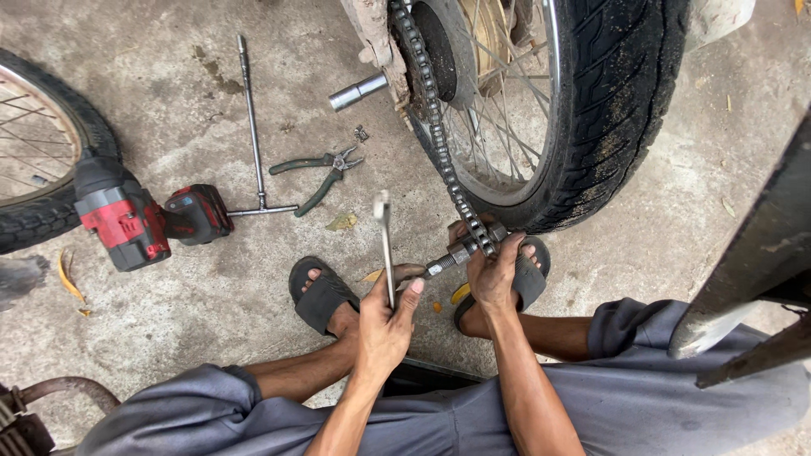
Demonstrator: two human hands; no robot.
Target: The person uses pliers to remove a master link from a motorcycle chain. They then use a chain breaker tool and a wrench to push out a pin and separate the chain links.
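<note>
Left hand (384, 325) grips a flat wrench (385, 245), shaft upright; right hand (492, 272) clamps the chain (439, 152) and a threaded axle bolt (448, 260) between 2 sandalled feet. Farther out on the concrete floor (211, 287): red impact driver (127, 219), T-handle wrench (253, 127), pliers (321, 173) toward the left edge; rear tyre (617, 93) at top.

Left hand (384, 325) grips a flat wrench (385, 245), shaft upright. Right hand (494, 270) clasps the drive chain (439, 139) and a threaded axle bolt (448, 260) at the bottom of the rear wheel (591, 110). Feet in black sandals (321, 295) on the concrete floor (211, 295). On the floor: red impact driver (127, 219) near the left edge, T-handle socket wrench (252, 127), green pliers (317, 173), second tyre (51, 203) at left edge.
</note>
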